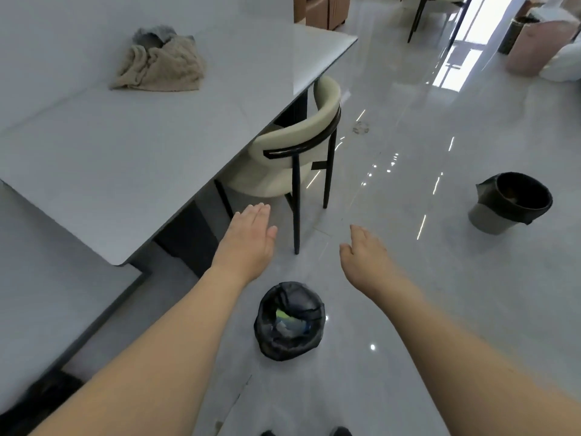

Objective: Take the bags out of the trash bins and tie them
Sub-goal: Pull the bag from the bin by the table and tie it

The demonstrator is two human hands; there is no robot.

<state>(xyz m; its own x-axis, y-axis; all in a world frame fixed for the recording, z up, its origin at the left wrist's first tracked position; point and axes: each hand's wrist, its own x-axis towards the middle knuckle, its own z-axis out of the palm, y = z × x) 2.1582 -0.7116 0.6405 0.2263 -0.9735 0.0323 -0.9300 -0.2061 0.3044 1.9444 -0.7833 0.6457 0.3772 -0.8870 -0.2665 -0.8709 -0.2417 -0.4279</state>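
Note:
A small trash bin lined with a black bag (289, 320) stands on the floor just in front of my feet, with green and pale scraps inside. A second grey bin with a black bag (511, 202) stands farther off to the right. My left hand (251, 239) reaches forward above the near bin with straight fingers and holds nothing. My right hand (366, 256) is stretched out beside it, fingers relaxed and empty. Neither hand touches a bin.
A grey table (125, 146) fills the left side, with a beige towel (160, 64) on it. A cream chair with black legs (298, 158) is tucked under the table's edge. A pink bag and white bundle (540, 48) lie at the far right on the glossy floor.

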